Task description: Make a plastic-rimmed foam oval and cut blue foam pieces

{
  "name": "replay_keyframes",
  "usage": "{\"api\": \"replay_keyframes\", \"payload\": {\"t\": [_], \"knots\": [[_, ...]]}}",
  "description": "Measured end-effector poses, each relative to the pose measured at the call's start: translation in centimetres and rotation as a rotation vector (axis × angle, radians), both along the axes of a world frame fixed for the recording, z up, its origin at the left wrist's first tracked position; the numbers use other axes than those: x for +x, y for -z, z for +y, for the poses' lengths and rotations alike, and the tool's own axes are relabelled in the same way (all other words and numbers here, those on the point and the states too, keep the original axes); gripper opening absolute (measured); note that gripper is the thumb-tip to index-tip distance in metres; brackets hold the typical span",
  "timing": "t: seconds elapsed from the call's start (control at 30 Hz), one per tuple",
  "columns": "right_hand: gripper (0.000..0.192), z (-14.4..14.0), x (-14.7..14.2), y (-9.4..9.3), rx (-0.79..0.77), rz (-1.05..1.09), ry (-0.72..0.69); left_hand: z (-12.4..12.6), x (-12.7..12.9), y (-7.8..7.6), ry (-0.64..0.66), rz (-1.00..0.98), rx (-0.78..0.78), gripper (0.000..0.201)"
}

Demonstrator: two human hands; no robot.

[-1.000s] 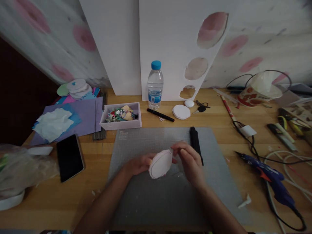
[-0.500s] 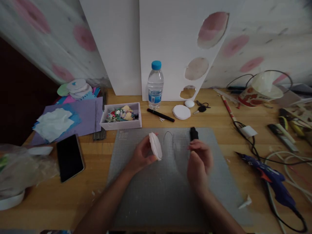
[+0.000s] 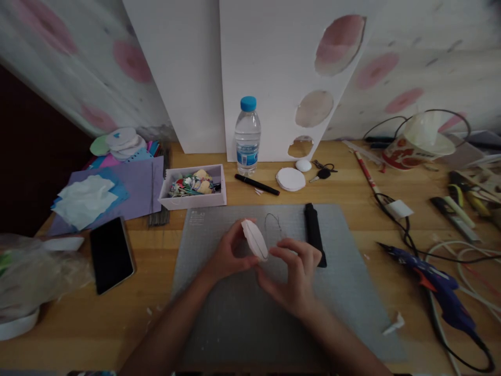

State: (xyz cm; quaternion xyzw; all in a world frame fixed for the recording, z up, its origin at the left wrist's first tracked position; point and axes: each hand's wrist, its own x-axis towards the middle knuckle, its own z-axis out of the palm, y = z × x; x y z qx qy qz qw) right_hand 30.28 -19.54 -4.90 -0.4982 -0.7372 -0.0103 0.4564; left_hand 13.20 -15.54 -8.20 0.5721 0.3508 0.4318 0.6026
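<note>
Left hand point(image 3: 230, 253): I pinch a tilted white disc point(image 3: 255, 240) | right hand point(image 3: 295, 274): thumb and fingertips point(image 3: 273, 251) apart beside it | black cylinder point(image 3: 314, 232): toward mat's point(image 3: 242, 324) far right corner

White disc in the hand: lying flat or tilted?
Tilted: the white disc in the left hand shows as a narrow, slanted oval.

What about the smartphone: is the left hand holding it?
No, the left hand holds a white disc, while the smartphone lies apart on the wooden table.
</note>
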Motion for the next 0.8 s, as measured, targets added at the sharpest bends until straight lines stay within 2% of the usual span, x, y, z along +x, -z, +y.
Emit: {"api": "replay_keyframes", "payload": {"t": [0.37, 0.8], "knots": [[0.019, -0.03, -0.16, 0.14, -0.015, -0.004, 0.002, -0.33, 0.17, -0.81, 0.043, 0.132, 0.061, 0.073], [0.018, -0.38, -0.14, 0.51, -0.042, 0.006, -0.039, -0.39, 0.28, -0.52, 0.023, 0.216, 0.106, 0.079]]}}
